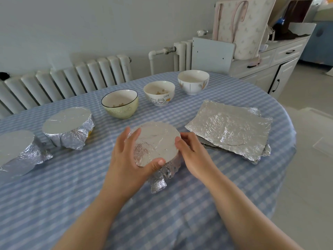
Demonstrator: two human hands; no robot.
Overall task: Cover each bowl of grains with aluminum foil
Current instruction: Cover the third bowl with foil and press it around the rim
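Both hands cup the foil-covered bowl (155, 143) on the checked tablecloth (180, 204): the left hand (129, 156) curls round its near-left rim, thumb on top, while the right hand (191, 150) presses foil down its right side. Spare foil sheets (232, 130) lie just beyond the right hand; three uncovered bowls (159, 93) stand farther off.

Both forearms are bare to the frame's edge, and the hands (162, 152) wear no rings or gloves.

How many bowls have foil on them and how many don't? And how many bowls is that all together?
Foil-covered bowls: 3, the far-left one, the next one and the one between the hands.
Open bowls: 3, yellow-green, cartoon, white.
Total: 6 bowls.
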